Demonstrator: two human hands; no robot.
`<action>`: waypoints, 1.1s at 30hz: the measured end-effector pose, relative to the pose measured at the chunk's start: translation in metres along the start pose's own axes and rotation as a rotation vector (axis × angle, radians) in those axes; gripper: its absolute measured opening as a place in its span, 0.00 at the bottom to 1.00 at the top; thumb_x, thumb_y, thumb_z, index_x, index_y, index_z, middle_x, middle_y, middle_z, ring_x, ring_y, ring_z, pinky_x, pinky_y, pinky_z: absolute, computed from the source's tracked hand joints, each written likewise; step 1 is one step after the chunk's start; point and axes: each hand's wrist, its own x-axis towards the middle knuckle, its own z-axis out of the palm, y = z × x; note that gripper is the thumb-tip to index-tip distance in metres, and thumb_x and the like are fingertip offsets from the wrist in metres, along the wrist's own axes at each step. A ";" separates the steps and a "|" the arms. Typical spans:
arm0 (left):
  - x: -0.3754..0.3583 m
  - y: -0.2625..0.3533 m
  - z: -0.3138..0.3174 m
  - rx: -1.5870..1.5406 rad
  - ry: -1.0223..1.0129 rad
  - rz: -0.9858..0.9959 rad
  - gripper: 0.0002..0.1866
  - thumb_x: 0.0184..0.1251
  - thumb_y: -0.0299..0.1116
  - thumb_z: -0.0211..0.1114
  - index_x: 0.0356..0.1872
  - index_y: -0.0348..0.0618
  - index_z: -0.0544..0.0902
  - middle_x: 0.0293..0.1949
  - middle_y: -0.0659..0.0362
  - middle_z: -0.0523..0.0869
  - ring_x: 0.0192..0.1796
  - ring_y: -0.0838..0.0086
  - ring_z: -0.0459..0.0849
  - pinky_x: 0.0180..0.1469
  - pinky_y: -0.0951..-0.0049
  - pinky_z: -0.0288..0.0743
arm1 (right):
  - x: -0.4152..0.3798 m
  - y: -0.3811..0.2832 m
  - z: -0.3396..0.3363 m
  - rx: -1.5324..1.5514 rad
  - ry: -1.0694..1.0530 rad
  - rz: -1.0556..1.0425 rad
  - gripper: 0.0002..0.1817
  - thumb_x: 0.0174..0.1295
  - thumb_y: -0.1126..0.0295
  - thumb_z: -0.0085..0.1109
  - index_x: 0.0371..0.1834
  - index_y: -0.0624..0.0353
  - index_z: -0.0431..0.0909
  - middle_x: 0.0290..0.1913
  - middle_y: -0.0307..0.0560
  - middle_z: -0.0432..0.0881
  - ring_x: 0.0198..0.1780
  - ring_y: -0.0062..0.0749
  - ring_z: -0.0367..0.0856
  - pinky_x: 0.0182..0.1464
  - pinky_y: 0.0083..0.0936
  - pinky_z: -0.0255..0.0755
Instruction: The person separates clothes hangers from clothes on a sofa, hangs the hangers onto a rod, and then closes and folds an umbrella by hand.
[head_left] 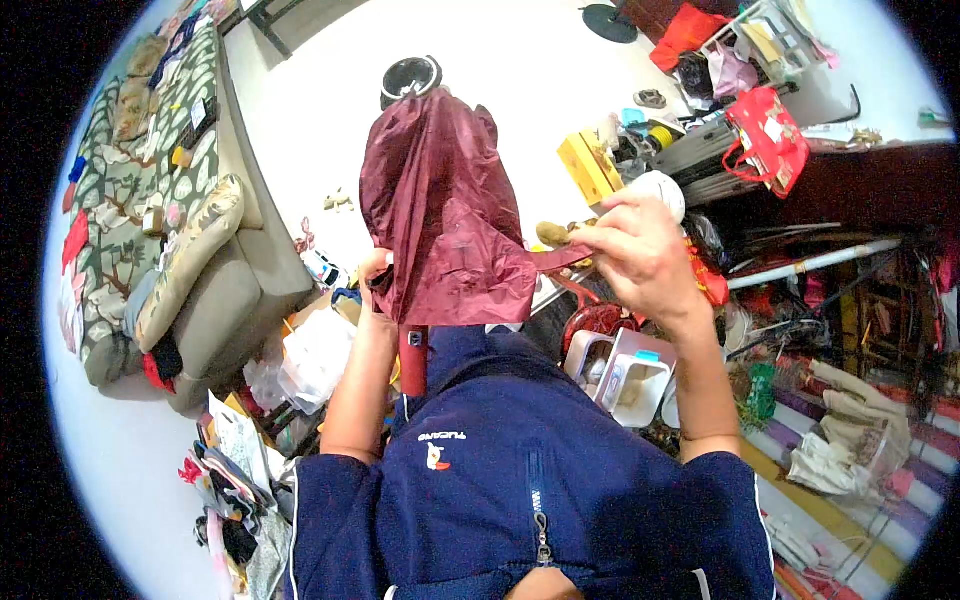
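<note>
A maroon folding umbrella (440, 200) hangs loosely folded in front of my chest, its fabric creased and slack. Its dark red handle (413, 365) points down toward my body. My left hand (374, 272) is closed around the umbrella on its left side, with most of the fingers hidden behind the fabric. A narrow maroon strap (560, 259) stretches from the right edge of the fabric. My right hand (645, 250) pinches the far end of that strap between thumb and fingers.
A patterned sofa (200, 250) stands left, with papers and clothes (240, 490) piled below it. On the right are a red bag (770, 140), a yellow box (590, 168) and a white plastic container (637, 385). Beyond the umbrella, a round black object (410, 78) with a pale rim shows.
</note>
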 end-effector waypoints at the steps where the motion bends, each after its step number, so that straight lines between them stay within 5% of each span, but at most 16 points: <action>1: 0.002 0.001 0.018 0.012 0.026 -0.029 0.27 0.41 0.30 0.54 0.49 0.33 0.71 0.42 0.50 0.80 0.42 0.62 0.80 0.49 0.64 0.73 | 0.014 0.004 -0.013 -0.055 0.012 -0.053 0.12 0.39 0.72 0.60 0.31 0.51 0.79 0.27 0.37 0.74 0.43 0.37 0.71 0.45 0.34 0.63; 4: 0.027 0.005 0.063 0.212 0.007 -0.056 0.26 0.40 0.31 0.54 0.47 0.31 0.72 0.41 0.49 0.80 0.40 0.63 0.80 0.47 0.66 0.74 | 0.055 0.028 -0.036 -0.168 0.057 -0.235 0.11 0.39 0.69 0.60 0.30 0.48 0.79 0.25 0.33 0.73 0.42 0.34 0.72 0.50 0.36 0.62; 6: 0.045 0.008 0.068 0.246 0.239 -0.106 0.25 0.38 0.32 0.56 0.42 0.30 0.73 0.37 0.47 0.81 0.36 0.62 0.81 0.44 0.68 0.76 | 0.083 0.043 -0.044 -0.231 0.023 -0.297 0.11 0.39 0.67 0.60 0.30 0.47 0.79 0.25 0.32 0.73 0.42 0.31 0.72 0.54 0.37 0.60; 10: 0.122 0.029 0.029 0.261 0.251 -0.170 0.15 0.38 0.33 0.57 0.29 0.36 0.78 0.30 0.52 0.82 0.33 0.65 0.80 0.43 0.69 0.75 | 0.142 0.077 -0.038 -0.246 -0.054 -0.324 0.11 0.40 0.67 0.60 0.30 0.47 0.78 0.25 0.33 0.71 0.40 0.28 0.73 0.55 0.36 0.60; 14: 0.196 0.061 0.082 0.464 0.281 -0.392 0.10 0.41 0.33 0.57 0.23 0.38 0.79 0.23 0.56 0.81 0.30 0.68 0.80 0.41 0.71 0.75 | 0.237 0.127 -0.023 0.077 -0.455 -0.082 0.07 0.44 0.70 0.61 0.28 0.54 0.80 0.24 0.43 0.74 0.29 0.38 0.75 0.39 0.29 0.70; 15: 0.245 0.059 -0.003 0.646 0.100 -0.371 0.10 0.43 0.33 0.57 0.26 0.38 0.78 0.25 0.56 0.81 0.31 0.70 0.80 0.40 0.74 0.75 | 0.270 0.147 -0.014 0.091 -0.554 -0.100 0.06 0.47 0.70 0.58 0.29 0.55 0.80 0.25 0.46 0.77 0.30 0.39 0.77 0.35 0.28 0.71; 18: 0.288 0.079 0.062 0.575 -0.100 -0.589 0.14 0.49 0.33 0.57 0.36 0.37 0.76 0.34 0.56 0.80 0.37 0.71 0.79 0.43 0.74 0.74 | 0.374 0.198 0.013 0.247 -0.859 0.035 0.12 0.48 0.66 0.60 0.33 0.62 0.80 0.28 0.50 0.81 0.30 0.35 0.79 0.36 0.27 0.71; 22: 0.350 0.109 0.125 0.692 -0.386 -0.774 0.20 0.56 0.34 0.58 0.49 0.36 0.74 0.46 0.57 0.78 0.44 0.74 0.77 0.48 0.74 0.72 | 0.455 0.250 0.046 0.385 -1.138 0.158 0.11 0.49 0.67 0.61 0.35 0.60 0.81 0.28 0.42 0.82 0.27 0.23 0.78 0.32 0.20 0.71; 23: 0.369 0.115 0.131 0.789 -0.464 -0.766 0.21 0.56 0.35 0.59 0.50 0.36 0.73 0.47 0.57 0.78 0.45 0.75 0.76 0.49 0.75 0.71 | 0.467 0.257 0.053 0.444 -1.137 0.114 0.10 0.50 0.68 0.61 0.34 0.59 0.81 0.27 0.39 0.81 0.25 0.20 0.76 0.25 0.18 0.70; 26: 0.421 0.133 0.157 1.036 -0.646 -0.703 0.23 0.57 0.38 0.59 0.52 0.36 0.72 0.49 0.58 0.77 0.48 0.77 0.73 0.52 0.75 0.68 | 0.496 0.291 0.053 0.511 -1.294 0.418 0.10 0.49 0.67 0.62 0.34 0.58 0.80 0.25 0.36 0.79 0.28 0.19 0.75 0.15 0.17 0.67; 33: 0.536 0.160 0.229 1.416 -0.890 -0.433 0.31 0.49 0.45 0.65 0.53 0.38 0.70 0.49 0.51 0.77 0.51 0.71 0.74 0.55 0.71 0.63 | 0.539 0.435 0.090 0.642 -1.395 0.278 0.09 0.47 0.69 0.64 0.31 0.57 0.76 0.27 0.33 0.77 0.29 0.15 0.71 0.20 0.16 0.65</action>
